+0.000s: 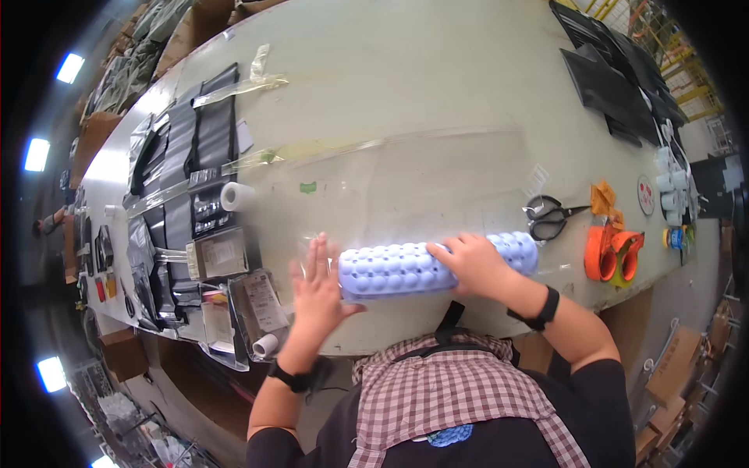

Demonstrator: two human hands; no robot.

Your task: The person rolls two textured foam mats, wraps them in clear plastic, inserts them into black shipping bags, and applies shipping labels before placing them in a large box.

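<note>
A lavender-blue rolled-up mat with rows of round bumps (pixel 390 269) lies crosswise on the table in front of me. My right hand (pixel 477 267) rests over its right half, fingers curved round the top and thumb toward the left. At its left end my left hand (pixel 316 295) is held up, palm facing the roll, fingers stretched out and slightly blurred. What looks like clear film shows near those fingertips; I cannot tell whether the hand touches the roll's end.
Black-handled scissors (pixel 548 217) lie beyond the roll's right end, near orange tape rings (pixel 613 253). Stacked black plastic bags (pixel 179 171), a white label roll (pixel 236 196) and a box of labels (pixel 217 255) stand left. More black bags (pixel 612 86) lie far right.
</note>
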